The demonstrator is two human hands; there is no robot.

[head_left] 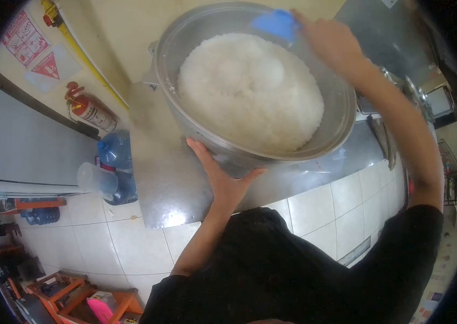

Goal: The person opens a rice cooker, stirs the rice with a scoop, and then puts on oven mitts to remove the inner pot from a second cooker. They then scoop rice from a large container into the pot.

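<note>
Right hand [328, 43] is gripping a blue scoop [274, 24] by the far side of the pot [341, 110], left hand [226, 183] spread against the near side. Rice [250, 92] in there looks partly worked over, can't tell how much is left.

On the wall [115, 38] I can see one red-and-white pictogram sign [25, 38] and one red triangle sign [48, 67]; the fire extinguisher [81, 103] carries a label [100, 117]. Their words are too blurred for me.
</note>
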